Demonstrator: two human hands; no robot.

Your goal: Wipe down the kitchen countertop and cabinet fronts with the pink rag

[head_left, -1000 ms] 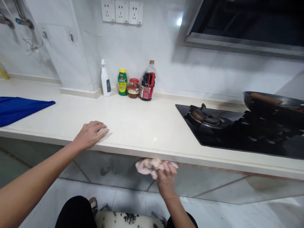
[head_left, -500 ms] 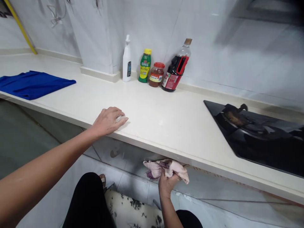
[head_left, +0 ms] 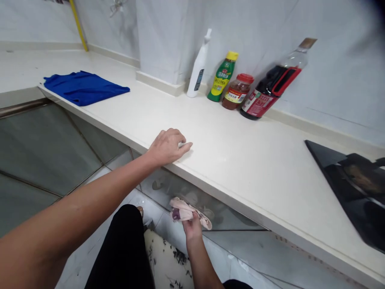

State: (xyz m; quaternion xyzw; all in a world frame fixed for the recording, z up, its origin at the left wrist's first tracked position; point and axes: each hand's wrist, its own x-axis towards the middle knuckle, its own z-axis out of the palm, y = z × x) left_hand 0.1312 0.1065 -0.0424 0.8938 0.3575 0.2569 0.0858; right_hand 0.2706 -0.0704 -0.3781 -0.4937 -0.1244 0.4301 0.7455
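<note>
My left hand (head_left: 170, 145) rests on the front of the white countertop (head_left: 240, 160), fingers curled and thumb stretched along the surface. A small pale thing (head_left: 181, 144) shows between thumb and fingers; its kind is unclear. Below the counter edge, my right hand (head_left: 193, 228) grips a crumpled pink cloth (head_left: 188, 210) with purple patches. The cloth is held against or close in front of the glossy cabinet front (head_left: 228, 214); contact cannot be made out.
Along the wall stand a white bottle (head_left: 198, 70), a green squeeze bottle (head_left: 223, 78), a red-lidded jar (head_left: 237, 92) and a large dark sauce bottle (head_left: 270, 86). A blue cloth (head_left: 86, 88) lies left. At right is a black gas hob (head_left: 337, 180); below, a floral-patterned seat (head_left: 165, 261).
The view has turned left, so counter things appear farther right. My right hand has carried the pink cloth left along the cabinet front. My left hand stays on the counter.
</note>
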